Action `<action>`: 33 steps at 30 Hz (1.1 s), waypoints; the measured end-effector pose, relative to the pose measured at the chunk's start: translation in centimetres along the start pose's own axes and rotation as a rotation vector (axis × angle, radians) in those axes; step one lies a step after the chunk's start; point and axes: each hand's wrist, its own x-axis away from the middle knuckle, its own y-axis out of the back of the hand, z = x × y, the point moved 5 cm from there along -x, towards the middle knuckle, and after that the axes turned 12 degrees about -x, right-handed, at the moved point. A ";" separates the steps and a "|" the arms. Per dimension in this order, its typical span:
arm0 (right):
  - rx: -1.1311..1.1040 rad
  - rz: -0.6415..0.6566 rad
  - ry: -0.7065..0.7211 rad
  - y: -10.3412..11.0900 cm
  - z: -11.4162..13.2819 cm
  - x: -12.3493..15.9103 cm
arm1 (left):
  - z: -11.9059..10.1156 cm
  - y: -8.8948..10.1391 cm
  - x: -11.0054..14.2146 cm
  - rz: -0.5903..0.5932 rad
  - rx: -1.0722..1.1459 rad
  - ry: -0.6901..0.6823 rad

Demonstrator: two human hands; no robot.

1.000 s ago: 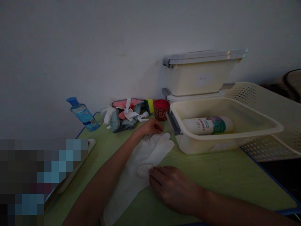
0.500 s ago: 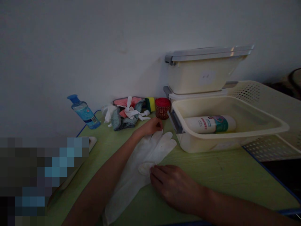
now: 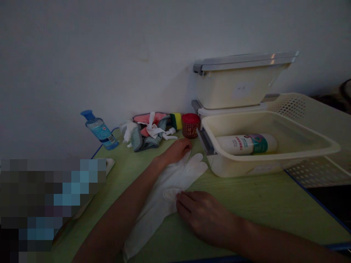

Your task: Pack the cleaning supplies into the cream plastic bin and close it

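Observation:
A white rubber glove (image 3: 159, 208) lies flat on the green table (image 3: 263, 215), its fingers pointing away from me and its cuff toward the near edge. My left hand (image 3: 179, 148) is at the far end of the glove, fingers curled and pinched at one fingertip. Closer to me, my right hand (image 3: 203, 215) grips the glove's thumb from the right side, fingers pressed together. My left forearm covers part of the glove's left edge.
An open cream bin (image 3: 233, 166) holds a white and green bottle (image 3: 244, 144). Behind it stand a lidded box (image 3: 233, 87) and a perforated basket (image 3: 323, 124). Along the wall are a blue bottle (image 3: 101, 131), bundled cloths (image 3: 148, 138), a sponge (image 3: 177, 121) and a red-lidded jar (image 3: 191, 126).
Both hands keep nearly the same places on the glove. The whole view has shifted very slightly.

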 end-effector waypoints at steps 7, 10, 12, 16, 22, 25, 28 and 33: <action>0.004 0.003 -0.010 -0.1 0.0 -0.1 | -2.2 0.7 0.5 0.032 -0.502 -0.155; 0.004 0.003 -0.011 -0.1 0.0 0.0 | -2.4 1.0 0.4 0.044 -0.594 -0.173; -0.002 0.006 -0.011 -0.1 0.0 0.0 | -2.4 1.0 0.3 0.045 -0.615 -0.169; -0.019 0.004 -0.012 0.0 -0.1 0.0 | -2.3 0.9 0.2 0.046 -0.624 -0.148; -0.008 0.015 -0.011 0.0 -0.1 -0.1 | -2.2 0.6 0.2 0.067 -0.596 -0.107; -0.006 0.029 -0.026 0.0 -0.1 -0.1 | -2.1 0.8 0.2 0.068 -0.472 -0.078; -0.003 0.030 -0.035 0.1 -0.1 -0.1 | -1.8 1.2 0.2 0.071 -0.383 -0.061; -0.019 0.035 -0.035 0.0 -0.2 -0.1 | -2.0 2.0 -0.1 0.084 -0.275 -0.033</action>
